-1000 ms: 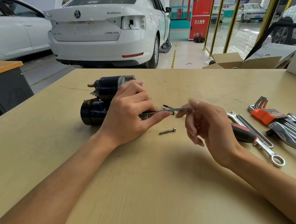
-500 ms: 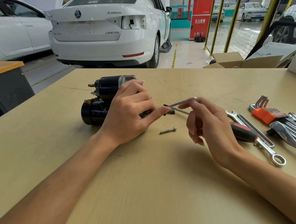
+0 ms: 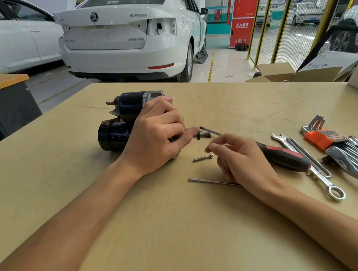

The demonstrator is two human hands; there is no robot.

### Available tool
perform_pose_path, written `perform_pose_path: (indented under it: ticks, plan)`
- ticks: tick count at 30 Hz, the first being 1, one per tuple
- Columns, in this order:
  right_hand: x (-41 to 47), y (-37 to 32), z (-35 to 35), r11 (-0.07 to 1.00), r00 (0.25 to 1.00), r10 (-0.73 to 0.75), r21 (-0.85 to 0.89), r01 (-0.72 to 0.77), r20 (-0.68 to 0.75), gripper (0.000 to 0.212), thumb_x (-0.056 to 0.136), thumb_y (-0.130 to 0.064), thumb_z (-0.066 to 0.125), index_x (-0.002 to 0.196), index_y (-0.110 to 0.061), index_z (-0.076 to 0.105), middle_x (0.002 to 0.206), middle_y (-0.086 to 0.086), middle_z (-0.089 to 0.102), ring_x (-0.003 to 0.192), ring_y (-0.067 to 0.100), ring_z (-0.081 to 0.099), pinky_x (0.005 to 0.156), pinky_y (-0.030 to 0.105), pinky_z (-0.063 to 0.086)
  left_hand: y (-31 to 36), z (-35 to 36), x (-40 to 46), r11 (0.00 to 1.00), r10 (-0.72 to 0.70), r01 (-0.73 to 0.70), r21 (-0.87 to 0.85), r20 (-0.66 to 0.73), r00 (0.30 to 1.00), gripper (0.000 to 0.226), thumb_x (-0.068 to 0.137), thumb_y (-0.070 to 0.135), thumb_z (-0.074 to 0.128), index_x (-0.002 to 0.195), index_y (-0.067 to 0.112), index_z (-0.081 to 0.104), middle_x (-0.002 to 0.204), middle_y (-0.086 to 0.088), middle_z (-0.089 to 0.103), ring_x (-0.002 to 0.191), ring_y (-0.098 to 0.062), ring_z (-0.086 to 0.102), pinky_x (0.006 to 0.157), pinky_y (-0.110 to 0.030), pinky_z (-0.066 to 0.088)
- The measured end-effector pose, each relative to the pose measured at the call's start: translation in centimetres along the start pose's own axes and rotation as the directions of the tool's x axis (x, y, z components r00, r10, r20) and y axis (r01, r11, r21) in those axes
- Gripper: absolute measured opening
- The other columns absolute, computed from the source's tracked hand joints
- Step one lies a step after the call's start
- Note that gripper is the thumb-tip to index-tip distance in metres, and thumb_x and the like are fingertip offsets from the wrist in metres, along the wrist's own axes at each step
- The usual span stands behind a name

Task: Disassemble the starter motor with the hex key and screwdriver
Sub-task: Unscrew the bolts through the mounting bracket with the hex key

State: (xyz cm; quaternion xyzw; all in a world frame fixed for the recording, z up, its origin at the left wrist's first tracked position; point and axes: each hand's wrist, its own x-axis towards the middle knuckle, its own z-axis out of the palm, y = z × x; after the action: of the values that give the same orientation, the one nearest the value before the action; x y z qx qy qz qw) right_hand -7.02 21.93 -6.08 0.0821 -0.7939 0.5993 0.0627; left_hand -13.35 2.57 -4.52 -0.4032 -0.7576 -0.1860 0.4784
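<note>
Workshop bench (image 3: 160, 235) under my arms, white cars parked beyond it. My left hand (image 3: 155, 136) grips the starter motor (image 3: 118, 122), which lies on its side at the bench's left middle, my fingers curled over its black body with its short shaft end poking out past my fingertip. My right hand (image 3: 240, 161) hovers just beside it, fingers loosely curled and holding nothing that I can see. A long thin bolt (image 3: 213, 182) lies on the bench, its far end hidden under that wrist, and a short bolt (image 3: 202, 158) sits loose between my hands. The screwdriver (image 3: 282, 157) rests behind my right hand; the hex key set (image 3: 323, 138) is further right, by the wrenches (image 3: 310, 168). My worry — a careless sweep of my wrist could roll those loose bolts off the edge, and with bolts out the motor housing may slip apart if I ease my hold.
</note>
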Motion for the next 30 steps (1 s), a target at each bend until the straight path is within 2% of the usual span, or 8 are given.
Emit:
perform_pose_path:
  ticks: [4, 6, 8, 11, 16, 22, 26, 30]
  plan:
    - [0.0, -0.4, -0.3, 0.999, 0.999, -0.035, 0.038, 0.035, -0.008, 0.020, 0.098, -0.026, 0.060, 0.086, -0.013, 0.068, 0.049, -0.008, 0.050, 0.041, 0.007, 0.044, 0.041, 0.016, 0.035, 0.1, -0.1, 0.0, 1.000, -0.013, 0.013, -0.009, -0.008, 1.000, 0.034, 0.091, 0.022, 0.070, 0.063, 0.005, 0.074, 0.065, -0.002, 0.067, 0.074, -0.025, 0.060, 0.105, -0.035, 0.039]
    - [-0.2, -1.4, -1.3, 0.973, 0.986, -0.154, -0.164, 0.163, 0.068, 0.024, 0.091, -0.044, 0.065, 0.083, -0.022, 0.069, 0.056, -0.007, 0.056, 0.049, 0.004, 0.049, 0.047, 0.016, 0.037, 0.2, -0.1, 0.1, 1.000, -0.014, 0.014, -0.015, -0.007, 1.000, 0.033, 0.091, 0.021, 0.070, 0.062, 0.005, 0.074, 0.065, -0.002, 0.067, 0.074, -0.025, 0.060, 0.105, -0.036, 0.039]
    - [-0.3, -2.6, -2.7, 0.790, 0.942, -0.227, -0.520, 0.326, 0.247, 0.030, 0.081, -0.057, 0.065, 0.078, -0.027, 0.068, 0.061, -0.012, 0.059, 0.058, 0.004, 0.055, 0.053, 0.017, 0.040, 0.2, -0.2, 0.1, 1.000, -0.015, 0.015, -0.023, 0.000, 1.000, 0.033, 0.091, 0.021, 0.070, 0.062, 0.005, 0.074, 0.065, -0.002, 0.067, 0.075, -0.024, 0.059, 0.105, -0.037, 0.040]
    - [-0.7, -3.7, -3.6, 0.518, 0.898, -0.029, -0.762, 0.388, 0.438, 0.021, 0.078, -0.050, 0.064, 0.072, -0.030, 0.062, 0.061, -0.014, 0.058, 0.061, 0.002, 0.056, 0.054, 0.019, 0.040, 0.4, -0.3, 0.2, 0.999, -0.029, 0.029, -0.038, 0.018, 0.999, 0.032, 0.092, 0.022, 0.067, 0.065, 0.005, 0.074, 0.066, -0.003, 0.067, 0.075, -0.025, 0.060, 0.106, -0.038, 0.040]
    - [-0.8, -3.5, -2.5, 0.471, 0.887, 0.041, -0.792, 0.389, 0.460, 0.016, 0.079, -0.039, 0.063, 0.069, -0.029, 0.055, 0.057, -0.019, 0.058, 0.057, 0.000, 0.052, 0.053, 0.018, 0.039, 0.8, -0.8, 0.3, 0.991, -0.078, 0.080, -0.104, 0.021, 0.997, 0.018, 0.087, 0.022, 0.068, 0.083, 0.005, 0.072, 0.075, -0.005, 0.069, 0.083, -0.018, 0.059, 0.110, -0.032, 0.037]
    - [-0.7, -2.9, -1.8, 0.471, 0.885, -0.047, -0.771, 0.428, 0.463, 0.011, 0.093, -0.034, 0.053, 0.088, -0.024, 0.054, 0.087, -0.005, 0.065, 0.080, 0.019, 0.057, 0.077, 0.037, 0.047, 0.7, -1.5, 0.5, 0.992, -0.028, 0.042, -0.115, 0.125, 0.992, 0.028, 0.077, 0.031, 0.075, 0.093, 0.007, 0.072, 0.088, -0.001, 0.071, 0.093, -0.016, 0.061, 0.111, -0.037, 0.036]
    - [-0.5, -2.4, -1.8, 0.495, 0.902, -0.191, -0.756, 0.429, 0.387, 0.013, 0.099, -0.031, 0.046, 0.099, -0.019, 0.051, 0.087, -0.002, 0.065, 0.071, 0.022, 0.053, 0.072, 0.042, 0.046, 0.5, -1.6, 0.4, 0.996, -0.011, 0.026, -0.091, 0.167, 0.986, 0.025, 0.075, 0.032, 0.076, 0.089, 0.012, 0.074, 0.086, 0.000, 0.070, 0.092, -0.021, 0.062, 0.112, -0.036, 0.033]
    - [-0.5, -2.2, -1.7, 0.512, 0.853, -0.398, -0.689, 0.512, 0.338, 0.014, 0.102, -0.025, 0.046, 0.102, -0.015, 0.055, 0.082, -0.003, 0.065, 0.061, 0.022, 0.047, 0.061, 0.040, 0.042, 0.5, -1.6, 0.4, 0.997, -0.005, 0.018, -0.072, 0.178, 0.984, 0.019, 0.075, 0.030, 0.079, 0.083, 0.013, 0.075, 0.083, 0.002, 0.070, 0.090, -0.022, 0.062, 0.112, -0.033, 0.030]
